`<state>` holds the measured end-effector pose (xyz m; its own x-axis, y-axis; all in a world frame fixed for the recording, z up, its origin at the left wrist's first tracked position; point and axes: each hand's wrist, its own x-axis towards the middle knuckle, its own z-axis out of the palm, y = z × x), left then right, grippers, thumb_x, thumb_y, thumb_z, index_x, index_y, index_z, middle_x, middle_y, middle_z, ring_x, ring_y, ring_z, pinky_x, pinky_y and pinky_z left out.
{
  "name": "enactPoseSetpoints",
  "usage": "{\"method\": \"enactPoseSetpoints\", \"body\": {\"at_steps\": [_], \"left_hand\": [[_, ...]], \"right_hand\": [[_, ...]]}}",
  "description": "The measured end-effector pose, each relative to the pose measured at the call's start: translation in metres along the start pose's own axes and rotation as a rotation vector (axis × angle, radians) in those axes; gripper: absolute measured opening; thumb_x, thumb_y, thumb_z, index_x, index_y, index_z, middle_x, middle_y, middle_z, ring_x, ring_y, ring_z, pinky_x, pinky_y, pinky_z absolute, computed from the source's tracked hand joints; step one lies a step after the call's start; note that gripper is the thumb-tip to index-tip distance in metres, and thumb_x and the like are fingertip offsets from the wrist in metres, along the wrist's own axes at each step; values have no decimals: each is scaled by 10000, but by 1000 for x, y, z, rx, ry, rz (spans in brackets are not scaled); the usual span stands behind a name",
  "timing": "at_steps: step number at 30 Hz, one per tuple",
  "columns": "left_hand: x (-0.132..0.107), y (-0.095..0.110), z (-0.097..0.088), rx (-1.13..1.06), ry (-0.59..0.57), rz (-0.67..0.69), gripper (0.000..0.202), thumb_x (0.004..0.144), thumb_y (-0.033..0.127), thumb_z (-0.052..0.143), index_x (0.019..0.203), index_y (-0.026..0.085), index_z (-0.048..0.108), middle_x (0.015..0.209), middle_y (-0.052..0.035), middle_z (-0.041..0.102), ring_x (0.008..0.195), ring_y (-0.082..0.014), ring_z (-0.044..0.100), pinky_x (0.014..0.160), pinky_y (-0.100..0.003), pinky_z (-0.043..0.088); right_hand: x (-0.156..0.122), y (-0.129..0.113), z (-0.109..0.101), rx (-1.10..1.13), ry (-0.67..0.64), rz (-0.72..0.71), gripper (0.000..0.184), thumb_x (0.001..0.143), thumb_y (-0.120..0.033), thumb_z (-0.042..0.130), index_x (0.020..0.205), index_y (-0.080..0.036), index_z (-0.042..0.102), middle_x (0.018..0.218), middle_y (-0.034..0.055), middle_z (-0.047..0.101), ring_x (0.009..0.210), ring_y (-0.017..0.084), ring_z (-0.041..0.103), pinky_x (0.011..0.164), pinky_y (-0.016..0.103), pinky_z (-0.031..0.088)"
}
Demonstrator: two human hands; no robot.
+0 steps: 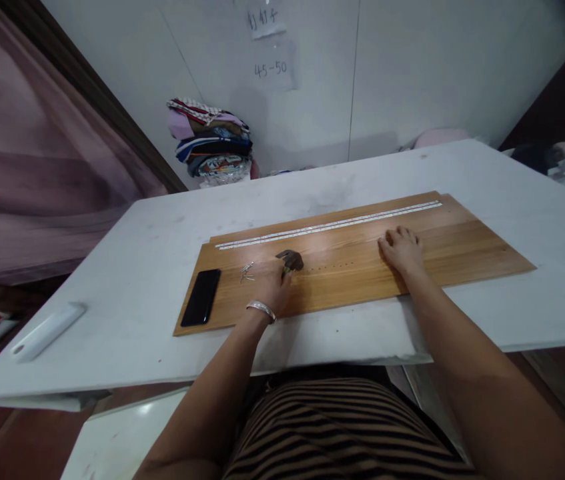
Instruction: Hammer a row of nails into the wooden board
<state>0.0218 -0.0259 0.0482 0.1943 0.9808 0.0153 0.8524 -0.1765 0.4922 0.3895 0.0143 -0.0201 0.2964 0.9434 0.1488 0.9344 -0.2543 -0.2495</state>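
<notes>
The wooden board [342, 285] lies on a white table [112, 280], its long near edge running roughly along the table's near edge, with a narrow strip of tabletop between them. Wider stretches of tabletop extend beyond the board to the left, right and far side.

The left hand [274, 288], with a bracelet [262, 308] at the wrist, grasps a hammer [294, 259] over the board's left half; the head points away to the far side. The right hand [402, 249] rests palm down on the board, right of the middle, its fingers loosely bent and gripping nothing visible. Between the hands runs a row of small dark dots [339, 265], too small to tell whether nail heads or holes.

Left of the hammer lies a loose heap of nails [247, 270], and beyond it a black phone [201, 297] near the board's left edge. A long pale ruler-like strip [327, 227] runs along the far side.

A white object [49, 331] with a hole in one end lies at the table's left. Folded clothes [213, 139] are stacked past the far edge, against a pale wall [402, 73] bearing paper signs [272, 69]. A pink curtain [37, 133] hangs at the left.
</notes>
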Motion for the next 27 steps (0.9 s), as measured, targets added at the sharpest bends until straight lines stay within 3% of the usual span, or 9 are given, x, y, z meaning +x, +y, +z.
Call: {"method": "enactPoseSetpoints", "body": {"at_steps": [7,16,21,27], "left_hand": [[0,5,-4,20,6,-44,197,995,297,576,826,224,648,872,-84,701,929,-280,701,875,-399,525],[1,0,-2,69,9,15,209,1000,275,523,837,212,638,875,-84,700,882,-253,678,868,-394,536],[2,2,-5,90,37,42,195,994,265,546,834,205,642,929,-108,721,976,-272,685,922,-399,538],[1,5,-3,73,-24,-18,209,1007,265,543,826,212,633,921,-100,738,973,-278,704,906,-399,539]], "right_hand": [[0,0,1,5,9,-4,450,1064,-422,404,1200,-192,766,1380,199,667,1343,369,504,1127,535,382],[-1,-2,-2,-15,-22,8,461,1072,-428,401,1227,-186,761,1407,196,661,1362,362,502,1143,522,380],[0,-1,0,-1,4,6,455,1059,-419,409,1203,-183,770,1383,194,669,1329,358,507,1132,523,378],[0,0,1,-2,13,2,447,1067,-420,409,1195,-193,772,1373,189,672,1340,354,508,1138,517,381]]}}
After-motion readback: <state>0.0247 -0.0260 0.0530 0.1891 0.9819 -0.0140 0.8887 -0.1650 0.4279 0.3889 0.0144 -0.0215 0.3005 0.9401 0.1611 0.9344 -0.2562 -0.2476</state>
